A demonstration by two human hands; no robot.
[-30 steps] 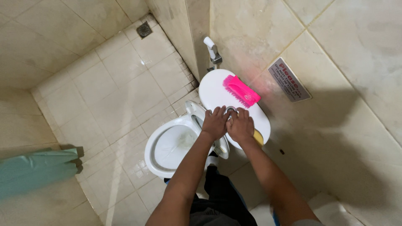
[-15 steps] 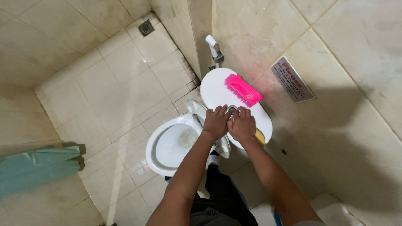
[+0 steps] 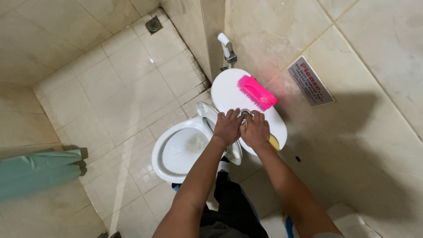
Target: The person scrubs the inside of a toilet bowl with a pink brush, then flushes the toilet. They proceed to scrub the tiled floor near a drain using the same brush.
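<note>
Both my hands rest on the white tank lid (image 3: 229,90) behind the open toilet bowl (image 3: 178,152), left hand (image 3: 228,126) and right hand (image 3: 255,131) curled with fingertips on its small, hard, likely slippery metal flush button (image 3: 245,113), beside a light pink brush (image 3: 257,92).

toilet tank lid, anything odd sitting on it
Yes: a bright pink scrub brush lies bristles-down on the white oval tank lid, near the wall. A yellow object peeks from under the right hand. The left hand rests beside it, by the chrome flush button.
</note>
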